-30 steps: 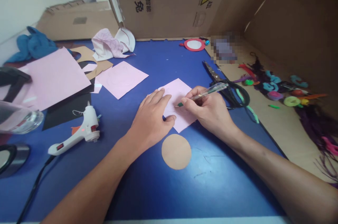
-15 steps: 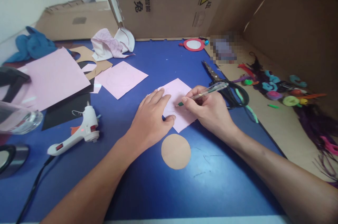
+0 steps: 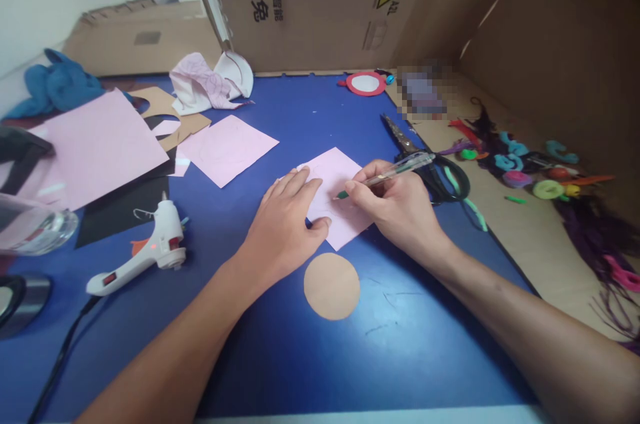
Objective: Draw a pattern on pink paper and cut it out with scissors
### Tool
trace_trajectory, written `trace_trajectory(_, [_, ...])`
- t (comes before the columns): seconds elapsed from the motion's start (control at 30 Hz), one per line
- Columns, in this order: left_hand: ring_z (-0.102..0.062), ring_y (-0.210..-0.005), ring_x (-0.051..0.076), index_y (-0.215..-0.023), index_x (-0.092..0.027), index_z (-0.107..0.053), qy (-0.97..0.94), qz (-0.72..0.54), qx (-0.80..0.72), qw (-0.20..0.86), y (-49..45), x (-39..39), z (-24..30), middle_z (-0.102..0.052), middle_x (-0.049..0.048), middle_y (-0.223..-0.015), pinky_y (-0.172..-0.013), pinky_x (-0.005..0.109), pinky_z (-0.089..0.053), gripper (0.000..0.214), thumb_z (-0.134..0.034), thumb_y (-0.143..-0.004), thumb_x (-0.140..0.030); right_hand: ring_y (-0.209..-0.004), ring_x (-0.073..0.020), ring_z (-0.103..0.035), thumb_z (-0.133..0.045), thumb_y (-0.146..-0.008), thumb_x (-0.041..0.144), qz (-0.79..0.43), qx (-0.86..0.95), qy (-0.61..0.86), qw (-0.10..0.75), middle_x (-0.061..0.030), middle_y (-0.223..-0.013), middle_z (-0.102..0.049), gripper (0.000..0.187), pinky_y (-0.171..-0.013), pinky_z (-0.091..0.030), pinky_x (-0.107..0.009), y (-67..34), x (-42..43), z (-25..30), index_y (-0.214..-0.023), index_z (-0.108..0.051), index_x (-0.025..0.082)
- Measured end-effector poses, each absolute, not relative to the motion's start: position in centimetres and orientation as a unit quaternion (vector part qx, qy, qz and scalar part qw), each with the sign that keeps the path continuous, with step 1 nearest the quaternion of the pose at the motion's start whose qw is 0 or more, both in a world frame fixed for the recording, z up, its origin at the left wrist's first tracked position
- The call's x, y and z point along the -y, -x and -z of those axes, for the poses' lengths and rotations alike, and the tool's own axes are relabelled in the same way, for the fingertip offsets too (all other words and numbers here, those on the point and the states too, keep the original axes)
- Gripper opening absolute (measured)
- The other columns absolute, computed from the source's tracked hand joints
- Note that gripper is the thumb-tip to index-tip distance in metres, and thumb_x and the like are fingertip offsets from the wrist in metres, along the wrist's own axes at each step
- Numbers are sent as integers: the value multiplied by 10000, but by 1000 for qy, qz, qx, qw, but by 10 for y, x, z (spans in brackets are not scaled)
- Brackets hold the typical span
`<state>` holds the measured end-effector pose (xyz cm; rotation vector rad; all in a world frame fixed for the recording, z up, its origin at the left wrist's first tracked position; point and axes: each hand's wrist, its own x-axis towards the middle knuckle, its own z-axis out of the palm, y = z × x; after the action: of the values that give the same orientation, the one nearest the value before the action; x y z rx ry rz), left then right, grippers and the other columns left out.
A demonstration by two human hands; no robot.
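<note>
My right hand [image 3: 393, 201] is shut on a clear gel pen [image 3: 395, 169] with a green tip, which rests on a small sheet of pink paper [image 3: 336, 174]. My left hand [image 3: 285, 227] lies flat with its fingers apart, holding that sheet down on the blue mat [image 3: 415, 344]. Faint pencil-like lines show on the paper, partly hidden by both hands. Just below the sheet lies a tan paper circle [image 3: 331, 286], apart from my hands. Black-handled scissors [image 3: 430, 167] lie just beyond my right hand.
A white glue gun [image 3: 163, 241] lies left of my left hand, near black paper [image 3: 120, 214] and larger pink sheets [image 3: 227, 151]. Colourful craft pieces [image 3: 530, 174] lie on cardboard at right. Cardboard walls [image 3: 310, 4] rise behind the mat.
My hands and the pen have barely moved, with the pen tip staying on the pink sheet. The whole scene has shifted slightly in the view as my head moved.
</note>
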<state>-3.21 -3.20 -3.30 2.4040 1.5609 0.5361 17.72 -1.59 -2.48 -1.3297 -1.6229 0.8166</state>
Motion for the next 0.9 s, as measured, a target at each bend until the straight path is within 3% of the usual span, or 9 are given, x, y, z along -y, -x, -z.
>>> trace_trajectory(0.47, [-448,-1622,374,-1503,-154,-611,-821,-189,-527,108,33,31,35,-523,190,-1712,-1345,586,-339,568,-668,-949,-264,-542,-131,-504,-744,-912,351,-324,654,537,423,16,-644,-641,207,-536,-343,-297,-177,16,24,-769,-679,216])
trace_trajectory(0.67, [-447,-1622,372,-1508,-152,-613,-821,-184,-530,109,33,32,35,-521,190,-1714,-1347,584,-335,571,-665,-949,-257,-564,-141,-555,-730,-910,326,-329,645,536,434,12,-663,-662,182,-538,-364,-291,-177,17,22,-772,-680,217])
trace_trajectory(0.9, [-440,-1626,373,-1512,-189,-606,-820,-185,-530,109,33,32,35,-515,172,-1721,-1341,600,-340,572,-672,-947,-254,-529,-120,-493,-740,-904,321,-314,653,540,429,22,-665,-634,191,-521,-326,-297,-178,16,24,-757,-691,209])
